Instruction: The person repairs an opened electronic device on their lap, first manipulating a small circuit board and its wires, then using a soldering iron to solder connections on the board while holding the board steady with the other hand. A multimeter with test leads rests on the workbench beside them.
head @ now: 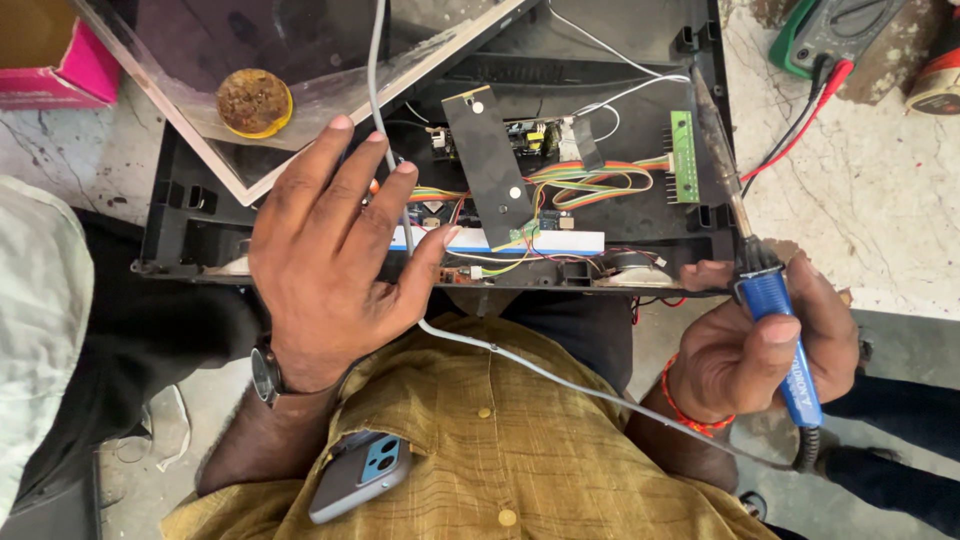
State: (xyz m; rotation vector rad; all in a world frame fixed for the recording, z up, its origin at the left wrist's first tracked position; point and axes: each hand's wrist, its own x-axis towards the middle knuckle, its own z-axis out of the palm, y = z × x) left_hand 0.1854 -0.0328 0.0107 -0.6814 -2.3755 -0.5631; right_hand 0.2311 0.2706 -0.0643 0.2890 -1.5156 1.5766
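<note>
My left hand (335, 250) lies flat with fingers spread on the front edge of an opened black device case (620, 30), covering part of its wiring. It holds nothing. Beside the case, my right hand (760, 345) grips the blue handle of a soldering iron (770, 300), whose metal tip points up along the case's right side next to a green connector board (684, 157). Inside the case are a black strip (488, 160), coloured ribbon wires (590, 180) and a white bar (575, 241). The iron's grey cord (520, 360) runs across my chest.
A clear panel (300, 40) with a round yellow tin of brown solder paste (254, 101) rests over the case's left part. A multimeter (835, 30) with red and black leads lies at the upper right on the marble surface. A pink box (60, 60) sits upper left. A phone (360, 475) sticks out of my shirt pocket.
</note>
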